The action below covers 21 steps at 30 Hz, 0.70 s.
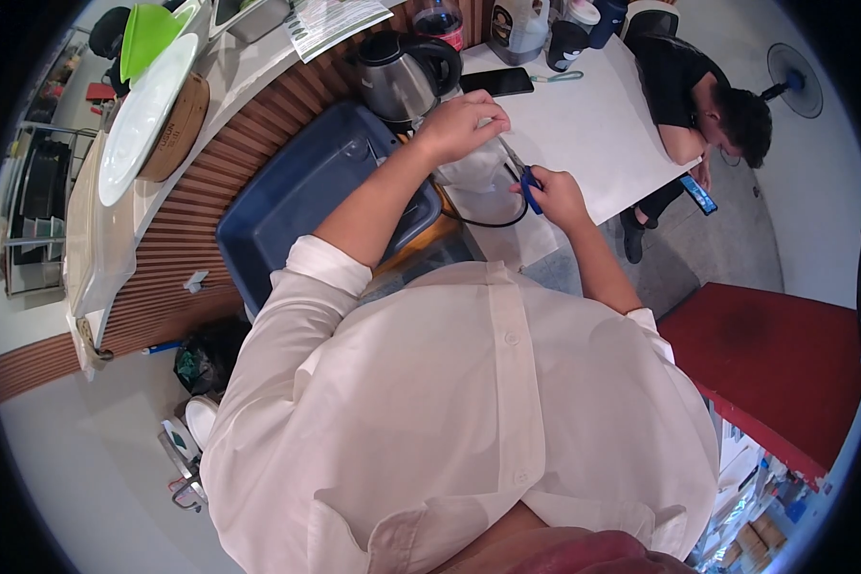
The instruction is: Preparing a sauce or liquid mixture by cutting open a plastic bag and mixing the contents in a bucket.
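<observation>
Scissors (530,188), one blue-handled pair, gripped by right hand (559,199), left hand (459,126) curled, hold unclear, one kettle (390,80)

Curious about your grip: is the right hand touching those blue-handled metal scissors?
Touching: in the head view, the right hand grips the scissors by the blue handles.

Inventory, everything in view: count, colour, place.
table: 1, white, upper centre
scissors: 1, blue-handled, over table
plastic: count unclear, translucent, by scissors
tub: 1, blue, left-centre
kettle: 1, silver-black, beside tub
bottle: 1, dark, behind kettle
jug: 1, translucent, far edge
cup: 1, black, beside jug
phone: 1, black, on table
co-worker: 1, black-clad, upper right
lit phone: 1, bluish, below co-worker
platter: 1, white, far left
red table: 1, red, right
rest: uncounted, mixed, mostly edges
shirt: 1, white, lower centre
left grip: 1, bare, by plastic
right grip: 1, bare, on scissors
</observation>
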Each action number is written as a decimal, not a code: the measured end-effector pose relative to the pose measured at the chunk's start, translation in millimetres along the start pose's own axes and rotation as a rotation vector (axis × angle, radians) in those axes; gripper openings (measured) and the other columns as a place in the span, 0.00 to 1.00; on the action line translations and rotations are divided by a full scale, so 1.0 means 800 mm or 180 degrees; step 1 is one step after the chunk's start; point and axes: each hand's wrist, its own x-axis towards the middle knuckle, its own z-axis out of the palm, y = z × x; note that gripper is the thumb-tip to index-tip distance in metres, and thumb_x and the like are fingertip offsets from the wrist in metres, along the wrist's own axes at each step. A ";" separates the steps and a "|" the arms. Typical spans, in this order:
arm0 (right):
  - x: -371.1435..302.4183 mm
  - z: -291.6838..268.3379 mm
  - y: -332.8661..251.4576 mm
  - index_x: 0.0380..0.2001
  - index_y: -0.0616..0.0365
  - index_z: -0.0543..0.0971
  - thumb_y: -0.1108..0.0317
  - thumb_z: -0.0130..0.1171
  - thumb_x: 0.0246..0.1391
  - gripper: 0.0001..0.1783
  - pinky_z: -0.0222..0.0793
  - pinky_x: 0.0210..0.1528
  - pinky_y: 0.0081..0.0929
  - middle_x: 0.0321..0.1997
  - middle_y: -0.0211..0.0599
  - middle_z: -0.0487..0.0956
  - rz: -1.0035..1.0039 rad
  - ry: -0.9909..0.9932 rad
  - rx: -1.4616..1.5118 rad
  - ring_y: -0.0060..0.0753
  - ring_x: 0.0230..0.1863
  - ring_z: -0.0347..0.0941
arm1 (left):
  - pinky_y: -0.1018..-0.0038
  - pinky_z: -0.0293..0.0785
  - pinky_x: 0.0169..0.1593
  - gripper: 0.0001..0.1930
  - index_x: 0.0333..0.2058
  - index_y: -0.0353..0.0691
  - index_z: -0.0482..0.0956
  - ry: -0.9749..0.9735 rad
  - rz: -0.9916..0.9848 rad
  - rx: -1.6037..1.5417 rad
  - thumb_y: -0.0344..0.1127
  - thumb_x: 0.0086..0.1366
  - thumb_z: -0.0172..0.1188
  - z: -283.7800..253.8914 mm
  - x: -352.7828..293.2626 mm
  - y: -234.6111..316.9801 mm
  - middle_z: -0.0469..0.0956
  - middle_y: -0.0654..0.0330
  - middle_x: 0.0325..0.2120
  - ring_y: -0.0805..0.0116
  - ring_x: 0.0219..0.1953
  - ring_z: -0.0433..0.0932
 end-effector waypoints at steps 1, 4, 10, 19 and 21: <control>-0.002 0.000 0.005 0.28 0.57 0.80 0.56 0.63 0.53 0.15 0.69 0.28 0.36 0.20 0.41 0.79 0.0062 -0.0009 0.0095 0.46 0.22 0.75 | 0.66 0.73 0.41 0.08 0.35 0.41 0.83 0.0004 -0.0053 0.0003 0.38 0.63 0.59 0.001 -0.001 0.001 0.77 0.57 0.35 0.56 0.36 0.78; -0.010 -0.008 0.014 0.30 0.58 0.80 0.54 0.62 0.53 0.16 0.72 0.31 0.39 0.23 0.42 0.81 0.0289 0.0071 -0.0755 0.47 0.26 0.78 | 0.64 0.73 0.43 0.08 0.36 0.41 0.81 0.0168 -0.0200 0.0098 0.38 0.64 0.58 0.003 -0.006 0.003 0.77 0.55 0.35 0.52 0.39 0.77; -0.025 -0.003 0.101 0.37 0.57 0.79 0.50 0.60 0.53 0.20 0.75 0.42 0.46 0.34 0.48 0.82 0.0839 0.0314 -0.1757 0.52 0.39 0.80 | 0.61 0.74 0.40 0.09 0.39 0.43 0.77 0.0685 -0.0478 0.0107 0.39 0.67 0.54 0.014 -0.011 0.014 0.80 0.54 0.34 0.48 0.38 0.78; 0.000 0.010 0.007 0.51 0.56 0.77 0.57 0.62 0.53 0.24 0.73 0.51 0.41 0.51 0.45 0.78 -0.0256 0.1036 -0.1064 0.51 0.49 0.76 | 0.57 0.75 0.37 0.09 0.41 0.42 0.75 0.1184 -0.0692 0.0118 0.39 0.69 0.53 0.016 -0.013 0.022 0.80 0.49 0.30 0.45 0.35 0.79; 0.015 0.023 -0.026 0.57 0.58 0.73 0.59 0.64 0.54 0.29 0.70 0.55 0.38 0.57 0.46 0.75 -0.1072 0.1041 -0.0384 0.47 0.54 0.74 | 0.57 0.75 0.37 0.09 0.41 0.42 0.75 0.1254 -0.0699 0.0054 0.39 0.68 0.54 0.016 -0.014 0.023 0.80 0.49 0.30 0.45 0.35 0.79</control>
